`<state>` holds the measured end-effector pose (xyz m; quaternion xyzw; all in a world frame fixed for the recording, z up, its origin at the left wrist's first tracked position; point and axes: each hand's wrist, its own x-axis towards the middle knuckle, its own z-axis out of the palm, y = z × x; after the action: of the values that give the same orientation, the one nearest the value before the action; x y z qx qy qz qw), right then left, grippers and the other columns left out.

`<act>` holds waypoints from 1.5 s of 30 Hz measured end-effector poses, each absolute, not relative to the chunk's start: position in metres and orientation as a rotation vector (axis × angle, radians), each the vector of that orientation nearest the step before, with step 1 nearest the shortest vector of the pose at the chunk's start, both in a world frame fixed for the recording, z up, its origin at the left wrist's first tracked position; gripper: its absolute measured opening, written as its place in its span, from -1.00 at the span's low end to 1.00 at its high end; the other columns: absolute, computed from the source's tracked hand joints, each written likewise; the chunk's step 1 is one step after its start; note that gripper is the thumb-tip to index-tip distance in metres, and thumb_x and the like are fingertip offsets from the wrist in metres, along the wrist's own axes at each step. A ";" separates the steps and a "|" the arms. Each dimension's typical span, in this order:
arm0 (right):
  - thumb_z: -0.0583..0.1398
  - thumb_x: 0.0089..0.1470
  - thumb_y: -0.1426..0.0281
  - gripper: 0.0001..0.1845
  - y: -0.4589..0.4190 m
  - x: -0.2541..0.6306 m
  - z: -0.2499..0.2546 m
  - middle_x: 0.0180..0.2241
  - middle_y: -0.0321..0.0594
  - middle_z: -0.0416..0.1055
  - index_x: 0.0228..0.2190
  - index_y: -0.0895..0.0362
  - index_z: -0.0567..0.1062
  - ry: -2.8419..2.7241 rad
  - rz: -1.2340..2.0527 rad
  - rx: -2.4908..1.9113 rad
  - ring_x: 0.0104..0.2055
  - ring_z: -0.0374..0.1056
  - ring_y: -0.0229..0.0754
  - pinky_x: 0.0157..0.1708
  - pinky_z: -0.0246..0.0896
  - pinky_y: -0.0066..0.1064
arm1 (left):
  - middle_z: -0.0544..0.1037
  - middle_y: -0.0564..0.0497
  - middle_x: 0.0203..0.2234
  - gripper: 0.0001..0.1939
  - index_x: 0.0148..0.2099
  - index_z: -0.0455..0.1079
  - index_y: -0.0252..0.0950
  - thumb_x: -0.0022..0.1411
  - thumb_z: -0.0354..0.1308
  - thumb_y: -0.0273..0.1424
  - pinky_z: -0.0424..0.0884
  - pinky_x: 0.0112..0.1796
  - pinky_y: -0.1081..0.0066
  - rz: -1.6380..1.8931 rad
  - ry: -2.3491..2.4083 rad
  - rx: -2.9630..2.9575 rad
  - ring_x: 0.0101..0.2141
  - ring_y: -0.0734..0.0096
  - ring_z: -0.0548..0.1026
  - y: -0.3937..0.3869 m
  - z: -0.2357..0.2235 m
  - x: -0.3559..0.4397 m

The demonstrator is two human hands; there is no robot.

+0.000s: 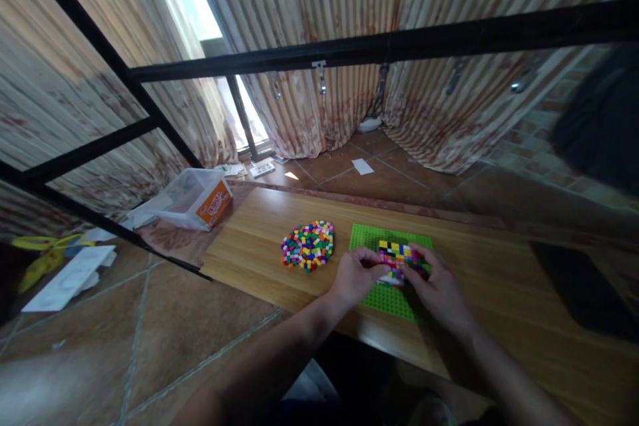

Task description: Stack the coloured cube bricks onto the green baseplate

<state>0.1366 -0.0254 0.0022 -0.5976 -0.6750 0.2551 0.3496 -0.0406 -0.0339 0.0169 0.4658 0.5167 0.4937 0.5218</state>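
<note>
A green studded baseplate (389,306) lies on the wooden table. On it stands a multicoloured block of small toy building bricks (395,251), with yellow, black, white and blue ones along the far side. My left hand (360,274) is closed at the block's left and near side, thumb and fingers pressed together against the bricks. From the right, my right hand (433,283) grips the block, its fingers curled over the far right corner and its thumb at the near side. Both hands hide part of the bricks. A pile of loose bricks (308,245) in many colours spreads out left of the baseplate.
The wooden table (249,239) carries a dark flat object (579,286) at its right. Beyond its left end, a clear plastic box (192,196) with an orange label sits on the floor. Black metal bars (349,53) cross in front of the curtains. Papers (363,166) lie on the tiles.
</note>
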 end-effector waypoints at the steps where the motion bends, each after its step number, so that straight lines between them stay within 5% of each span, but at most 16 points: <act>1: 0.14 0.09 0.00 -0.40 -0.025 0.137 0.002 0.05 0.01 0.40 0.07 0.07 0.39 -1.747 0.666 -1.548 0.06 0.35 0.11 0.09 0.21 0.02 | 0.51 0.00 -0.53 -0.88 -0.45 0.40 -0.25 0.01 0.30 -0.47 0.35 -0.42 0.37 1.184 1.248 1.143 -0.49 0.40 0.42 -0.037 0.019 -0.044; 7: 0.14 0.08 0.00 -0.41 -0.024 0.139 0.001 0.06 0.00 0.39 0.06 0.06 0.39 -1.746 0.693 -1.537 0.06 0.35 0.11 0.08 0.22 0.00 | 0.53 -0.01 -0.42 -0.96 -0.31 0.43 -0.27 0.13 0.18 -0.43 0.39 -0.32 0.35 1.202 1.670 1.439 -0.38 0.34 0.47 -0.048 0.025 -0.104; 14: 0.14 0.06 -0.02 -0.40 -0.024 0.139 0.004 0.04 0.01 0.42 0.04 0.06 0.42 -1.738 0.704 -1.564 0.01 0.39 0.13 0.01 0.28 -0.01 | 0.52 -0.06 -0.31 -0.72 -0.16 0.39 -0.30 0.08 0.28 -0.34 0.37 -0.25 0.34 0.914 2.275 1.558 -0.28 0.27 0.49 -0.051 0.019 -0.165; 25: 0.15 0.06 -0.03 -0.39 -0.025 0.140 0.006 0.04 -0.03 0.42 0.05 0.03 0.42 -1.734 0.717 -1.576 0.01 0.40 0.11 0.00 0.30 -0.03 | 0.52 -0.06 -0.35 -0.92 -0.24 0.40 -0.24 0.19 0.11 -0.49 0.38 -0.16 0.30 0.806 2.256 1.753 -0.21 0.23 0.49 -0.046 0.014 -0.168; 37: 0.14 0.09 0.02 -0.43 -0.026 0.137 0.012 0.03 0.00 0.42 0.04 0.05 0.42 -1.746 0.702 -1.550 0.04 0.38 0.11 0.07 0.24 0.02 | 0.59 -0.12 -0.23 -0.77 -0.14 0.47 -0.23 0.37 -0.03 -0.40 0.37 -0.03 0.24 0.680 2.203 2.116 -0.15 0.17 0.51 -0.053 0.006 -0.178; 45: 0.16 0.08 0.06 -0.45 -0.025 0.138 0.011 0.04 -0.01 0.40 0.05 0.05 0.42 -1.746 0.715 -1.541 0.05 0.37 0.11 0.09 0.23 0.03 | 0.60 -0.10 -0.26 -0.74 -0.12 0.48 -0.28 0.38 -0.04 -0.40 0.44 -0.13 0.28 0.821 2.208 2.087 -0.20 0.22 0.53 -0.052 0.017 -0.176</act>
<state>0.1380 -0.0249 0.0112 -0.5936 -0.6725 0.2754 0.3458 -0.1764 -0.0520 0.0173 0.6630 0.7017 0.2609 -0.0028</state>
